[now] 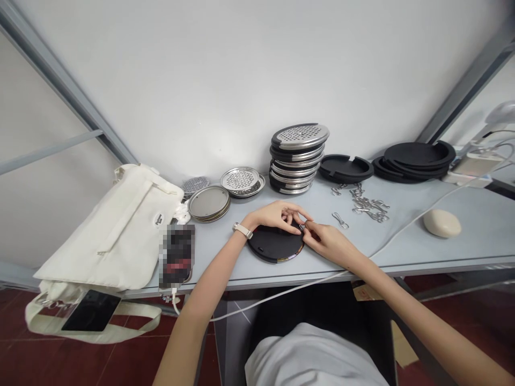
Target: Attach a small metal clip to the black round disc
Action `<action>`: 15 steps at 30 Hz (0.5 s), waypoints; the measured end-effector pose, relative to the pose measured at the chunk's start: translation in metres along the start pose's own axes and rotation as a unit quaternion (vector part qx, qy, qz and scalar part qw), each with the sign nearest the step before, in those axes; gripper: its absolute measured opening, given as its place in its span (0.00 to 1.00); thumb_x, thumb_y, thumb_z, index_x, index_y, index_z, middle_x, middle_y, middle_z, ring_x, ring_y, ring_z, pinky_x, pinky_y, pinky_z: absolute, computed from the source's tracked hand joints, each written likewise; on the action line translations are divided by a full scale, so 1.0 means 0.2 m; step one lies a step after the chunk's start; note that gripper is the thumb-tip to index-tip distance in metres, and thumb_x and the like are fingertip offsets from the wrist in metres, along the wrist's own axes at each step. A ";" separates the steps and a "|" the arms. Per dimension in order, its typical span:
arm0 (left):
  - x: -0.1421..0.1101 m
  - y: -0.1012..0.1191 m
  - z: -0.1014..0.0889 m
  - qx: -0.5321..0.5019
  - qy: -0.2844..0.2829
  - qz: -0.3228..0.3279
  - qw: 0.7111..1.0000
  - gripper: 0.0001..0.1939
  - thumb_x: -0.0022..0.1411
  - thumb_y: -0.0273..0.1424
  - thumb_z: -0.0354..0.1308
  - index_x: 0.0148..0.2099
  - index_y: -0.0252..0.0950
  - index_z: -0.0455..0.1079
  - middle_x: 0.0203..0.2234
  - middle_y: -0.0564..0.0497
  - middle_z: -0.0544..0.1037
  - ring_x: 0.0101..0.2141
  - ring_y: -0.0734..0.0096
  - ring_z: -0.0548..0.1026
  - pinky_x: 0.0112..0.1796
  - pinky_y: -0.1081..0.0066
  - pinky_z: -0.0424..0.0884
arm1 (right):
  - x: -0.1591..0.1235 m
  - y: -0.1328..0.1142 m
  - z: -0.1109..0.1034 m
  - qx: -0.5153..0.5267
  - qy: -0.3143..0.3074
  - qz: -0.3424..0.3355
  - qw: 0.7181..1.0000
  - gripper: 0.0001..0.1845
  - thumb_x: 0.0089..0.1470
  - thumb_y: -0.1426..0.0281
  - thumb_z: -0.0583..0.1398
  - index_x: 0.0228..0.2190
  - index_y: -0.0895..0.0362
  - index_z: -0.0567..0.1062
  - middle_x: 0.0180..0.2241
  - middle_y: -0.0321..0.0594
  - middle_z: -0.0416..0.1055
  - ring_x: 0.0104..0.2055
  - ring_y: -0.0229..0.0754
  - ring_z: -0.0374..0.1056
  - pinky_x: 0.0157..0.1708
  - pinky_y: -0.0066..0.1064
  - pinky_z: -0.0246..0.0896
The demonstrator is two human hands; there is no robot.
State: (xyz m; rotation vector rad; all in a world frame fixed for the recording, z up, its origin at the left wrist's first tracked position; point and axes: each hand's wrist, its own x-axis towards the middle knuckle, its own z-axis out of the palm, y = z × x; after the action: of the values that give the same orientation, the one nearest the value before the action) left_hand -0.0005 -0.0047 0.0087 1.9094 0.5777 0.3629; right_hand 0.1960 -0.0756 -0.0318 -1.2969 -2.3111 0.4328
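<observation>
Wall (225,80): smooth, off-white, plain panel. Table (483,225) below: pale grey-blue, flat, straight front edge. White bag (120,230) at L end: soft fabric, creased, w/ flap & strap hanging over edge. Tall stack (300,161) by the wall: round perforated metal plates seated in black rims, shiny & matte bands alternating, leaning a bit. R of it, black dishes (418,155): round, shallow, matte, piled; notched dish (346,169) btwn pile & stack.

Black disc (277,246) = thing being worked on: flat on table nr front edge, matte top, glossy strip on rim, under/btwn both hands. L hand (281,215) arched over it, fingers bent, thumb & index apart; can't tell if it grips anything. R hand (328,241) at disc's R edge, thumb & fingertips pinching a small metal bit (302,228).

Smooth grey plates (209,201), stacked, round; perforated plates (240,179) just behind, shiny. Off-white block (442,223): rounded, smooth. Metal hooks (372,208): thin, shiny, tangled heap; single hook (340,220) nearer the hands.
</observation>
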 end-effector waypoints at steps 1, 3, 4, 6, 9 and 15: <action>0.00 0.00 0.00 0.001 -0.001 -0.001 1.000 0.27 0.49 0.31 0.68 0.53 0.34 0.72 0.41 0.44 0.77 0.27 0.81 0.67 0.31 0.76 0.64 | 0.00 0.00 0.00 0.001 0.002 -0.002 1.000 0.12 0.58 0.68 0.50 0.23 0.54 0.63 0.20 0.38 0.68 0.20 0.38 0.62 0.23 0.28 0.50; 0.00 0.00 0.00 0.002 -0.005 -0.002 1.000 0.27 0.50 0.31 0.68 0.53 0.34 0.71 0.40 0.44 0.77 0.27 0.81 0.66 0.32 0.76 0.64 | 0.00 0.00 0.00 0.003 0.005 -0.008 1.000 0.12 0.58 0.68 0.50 0.23 0.55 0.63 0.20 0.38 0.68 0.20 0.38 0.61 0.23 0.28 0.50; 0.00 0.00 0.00 0.001 -0.008 -0.002 1.000 0.27 0.50 0.31 0.67 0.54 0.34 0.71 0.39 0.44 0.77 0.27 0.81 0.66 0.32 0.76 0.64 | 0.00 0.00 0.00 0.004 0.005 -0.011 1.000 0.12 0.57 0.68 0.50 0.22 0.55 0.63 0.20 0.37 0.68 0.20 0.38 0.61 0.23 0.27 0.50; 0.00 0.00 0.00 -0.001 -0.012 -0.004 1.000 0.27 0.51 0.31 0.67 0.54 0.34 0.71 0.39 0.45 0.77 0.27 0.81 0.66 0.32 0.76 0.64 | -0.01 0.01 0.00 0.005 0.006 -0.013 1.000 0.12 0.56 0.69 0.51 0.22 0.55 0.63 0.20 0.37 0.67 0.20 0.37 0.61 0.23 0.27 0.50; 0.00 0.01 0.00 -0.001 -0.011 -0.007 1.000 0.26 0.51 0.31 0.67 0.54 0.36 0.71 0.39 0.47 0.77 0.27 0.81 0.66 0.31 0.76 0.63 | -0.01 0.01 0.00 0.005 0.004 -0.011 1.000 0.12 0.57 0.68 0.50 0.22 0.54 0.62 0.20 0.37 0.67 0.20 0.38 0.61 0.23 0.27 0.50; 0.01 0.01 0.00 0.032 -0.013 0.016 0.999 0.25 0.53 0.29 0.65 0.55 0.37 0.70 0.38 0.49 0.74 0.26 0.81 0.63 0.28 0.77 0.59 | 0.00 0.00 -0.01 -0.003 -0.008 -0.002 1.000 0.13 0.61 0.66 0.46 0.27 0.55 0.64 0.22 0.39 0.69 0.21 0.41 0.64 0.25 0.29 0.51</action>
State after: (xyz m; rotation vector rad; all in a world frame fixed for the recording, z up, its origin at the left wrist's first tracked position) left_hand 0.0005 -0.0040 0.0100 1.9842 0.5467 0.3432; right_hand 0.1965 -0.0764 -0.0303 -1.2953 -2.3292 0.4365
